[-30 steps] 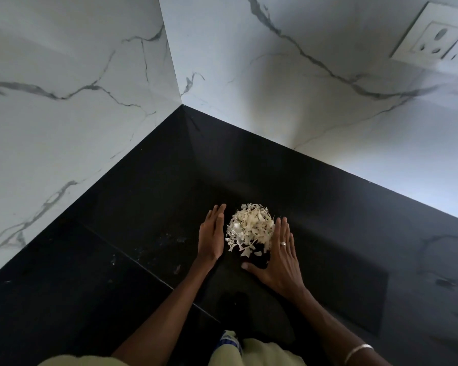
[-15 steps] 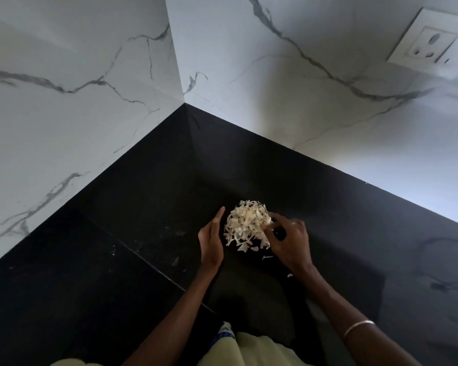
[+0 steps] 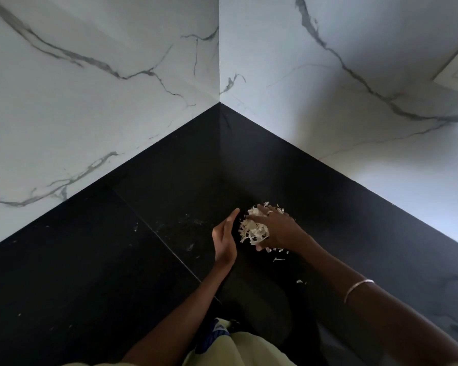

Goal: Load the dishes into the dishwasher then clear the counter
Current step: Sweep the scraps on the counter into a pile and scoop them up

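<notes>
Right now the pile of pale scraps (image 3: 253, 229) sits on the black counter (image 3: 90, 273) between both hands: the right hand (image 3: 279, 229) curls over it, gripping, while the left hand (image 3: 224, 239) stands just beside, fingers straight, palm facing it

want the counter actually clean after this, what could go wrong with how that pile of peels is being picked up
1. The right hand grips the pile of peels from above, and loose flakes already lie below it, so more may drop when it lifts.
2. The left hand stands open beside the pile, not under it, so it likely catches nothing.
3. Pale specks on the black counter sit apart from the pile and could be missed.
</notes>
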The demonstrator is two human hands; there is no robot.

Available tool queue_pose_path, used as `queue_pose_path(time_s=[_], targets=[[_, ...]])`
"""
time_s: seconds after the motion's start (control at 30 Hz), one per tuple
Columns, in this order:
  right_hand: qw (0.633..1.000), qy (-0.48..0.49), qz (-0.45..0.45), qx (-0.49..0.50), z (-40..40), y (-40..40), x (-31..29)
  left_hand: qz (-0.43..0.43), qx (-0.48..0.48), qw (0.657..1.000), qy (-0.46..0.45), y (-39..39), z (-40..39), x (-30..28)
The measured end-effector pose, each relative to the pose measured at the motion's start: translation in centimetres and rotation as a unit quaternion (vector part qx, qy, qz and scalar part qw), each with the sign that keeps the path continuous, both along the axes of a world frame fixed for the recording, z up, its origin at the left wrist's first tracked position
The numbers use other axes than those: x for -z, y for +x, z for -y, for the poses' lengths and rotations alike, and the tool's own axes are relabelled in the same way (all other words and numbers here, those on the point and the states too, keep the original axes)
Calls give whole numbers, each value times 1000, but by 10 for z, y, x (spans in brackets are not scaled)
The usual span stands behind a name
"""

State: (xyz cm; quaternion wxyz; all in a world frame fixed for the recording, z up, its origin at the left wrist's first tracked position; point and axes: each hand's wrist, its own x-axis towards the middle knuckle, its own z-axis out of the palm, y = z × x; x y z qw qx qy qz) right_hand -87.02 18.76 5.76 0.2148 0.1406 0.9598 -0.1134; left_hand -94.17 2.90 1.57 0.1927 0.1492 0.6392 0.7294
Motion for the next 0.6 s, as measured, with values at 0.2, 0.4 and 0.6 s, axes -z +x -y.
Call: queue_pose_path(time_s=[0.2, 0.4, 0.6], targets=[[999, -12, -23, 29, 4, 14, -7, 29, -17, 999, 11, 1, -2, 1], [999, 9, -49, 14, 13, 21, -3, 90, -60, 993, 42, 10, -3, -1], [997, 25, -70, -24, 16, 20, -2, 179, -89, 977, 73, 11, 3, -12]])
